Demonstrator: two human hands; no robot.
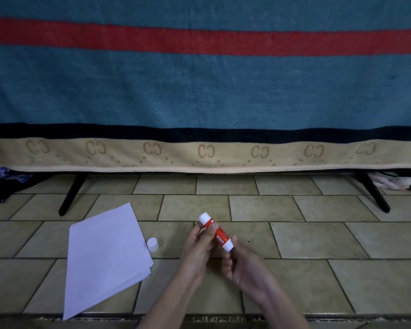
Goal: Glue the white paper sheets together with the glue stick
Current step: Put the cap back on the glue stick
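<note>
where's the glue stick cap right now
In the head view, the white cap stands on the tiled floor left of centre, at the paper sheets' right edge, left of the left hand.

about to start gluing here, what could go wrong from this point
1. The cap stands loose on the tiled floor beside the paper sheets; a knock could send it rolling off.
2. The sheets lie fanned at their lower right corner, so they may bond misaligned.
3. The left hand and the right hand both hold the glue stick, leaving nothing to steady the paper; it could slide on the tile.
</note>
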